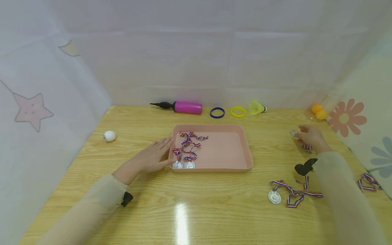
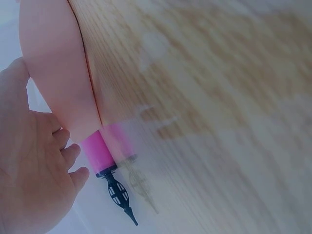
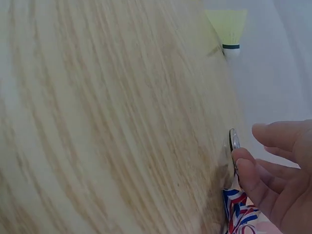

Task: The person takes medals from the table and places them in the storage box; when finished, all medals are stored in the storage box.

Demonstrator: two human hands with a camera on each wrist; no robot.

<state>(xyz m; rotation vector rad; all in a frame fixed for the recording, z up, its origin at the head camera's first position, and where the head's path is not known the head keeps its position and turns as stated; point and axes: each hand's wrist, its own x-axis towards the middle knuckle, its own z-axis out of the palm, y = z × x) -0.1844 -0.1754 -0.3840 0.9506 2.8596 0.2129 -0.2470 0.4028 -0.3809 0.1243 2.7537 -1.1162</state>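
Note:
My left hand (image 1: 153, 157) rests against the left wall of a shallow pink tray (image 1: 211, 169), fingers extended along its rim. Inside the tray's left side lie two silver medals (image 1: 190, 165) with tangled red, white and blue ribbons (image 1: 190, 143). At the right of the table, my right hand (image 1: 310, 137) is beside another silver medal (image 1: 293, 133). Its fingertips touch that medal's edge in the right wrist view, with a gap between the digits. The medal's bunched striped ribbon (image 3: 236, 207) lies beneath the hand.
Nearer me lies a ribboned medal (image 1: 274, 197); another ribbon (image 1: 369, 182) is far right. Along the back are a pink pump (image 1: 188, 107), blue ring (image 1: 217, 112), yellow ring (image 1: 238, 111), shuttlecock (image 1: 256, 108) and orange balls (image 1: 321, 114). A white ball (image 1: 109, 135) sits left.

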